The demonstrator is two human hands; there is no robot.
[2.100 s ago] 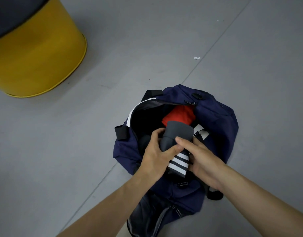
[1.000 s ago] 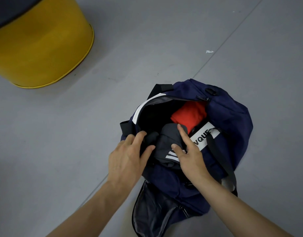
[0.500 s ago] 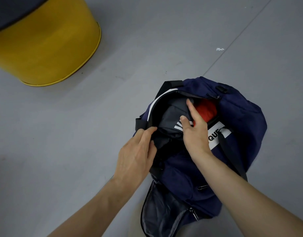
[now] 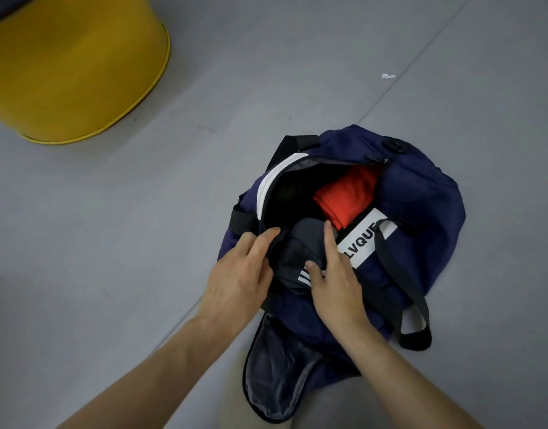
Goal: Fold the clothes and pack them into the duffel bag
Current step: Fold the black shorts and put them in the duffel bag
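Note:
The navy duffel bag [image 4: 421, 205] lies unzipped on the grey floor. Inside at the far end sits a folded red garment [image 4: 347, 196]. A rolled dark grey garment with white stripes [image 4: 300, 246] sits in the near part of the opening. My left hand [image 4: 238, 280] lies with straight fingers on the bag's near left rim, beside the grey roll. My right hand [image 4: 334, 280] presses on the roll, index finger stretched along its top and thumb on the stripes.
A big yellow tub [image 4: 74, 66] stands on the floor at the upper left. The bag's end pocket [image 4: 275, 376] gapes open toward me, and a black strap [image 4: 412, 308] loops out at the right. A small white scrap [image 4: 387, 76] lies on the floor beyond.
The grey roll has gone from above the bag down into the opening. My right hand drew back toward me from beside the red garment, which now shows more. The view shifted slightly.

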